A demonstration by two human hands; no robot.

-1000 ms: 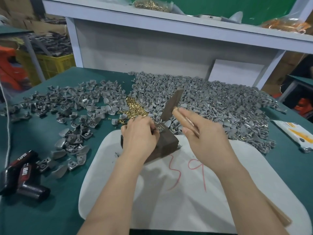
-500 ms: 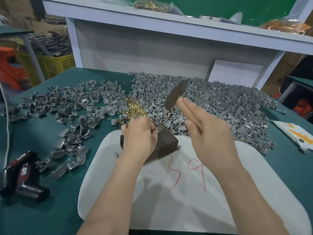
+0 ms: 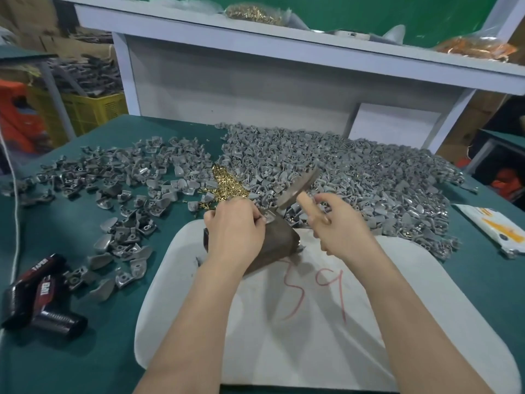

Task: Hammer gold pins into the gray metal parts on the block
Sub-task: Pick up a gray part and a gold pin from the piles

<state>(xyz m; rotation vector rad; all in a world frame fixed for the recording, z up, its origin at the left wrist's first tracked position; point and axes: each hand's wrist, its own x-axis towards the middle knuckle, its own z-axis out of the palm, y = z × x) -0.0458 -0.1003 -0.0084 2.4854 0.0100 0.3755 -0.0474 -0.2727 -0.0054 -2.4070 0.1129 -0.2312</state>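
Note:
A dark brown block (image 3: pixel 279 245) stands on a white pad (image 3: pixel 284 322) in front of me. My left hand (image 3: pixel 235 231) rests on the block and pinches a small gray metal part (image 3: pixel 268 216) at its top edge. My right hand (image 3: pixel 338 223) grips the wooden handle of a hammer, whose blurred metal head (image 3: pixel 298 186) hangs just above and right of the part. A small heap of gold pins (image 3: pixel 227 186) lies behind the left hand. The pin in the part is too small to make out.
A big heap of gray metal parts (image 3: pixel 355 172) fills the table behind and to the right. Scattered gray parts (image 3: pixel 119 177) lie at the left. Two black tape rolls (image 3: pixel 39 297) sit at the front left, a white packet (image 3: pixel 494 226) at the right, a white shelf (image 3: pixel 284 46) behind.
The hammer head rose after the first frame and has now come down toward the part on the block. My left hand has stayed in place on the block.

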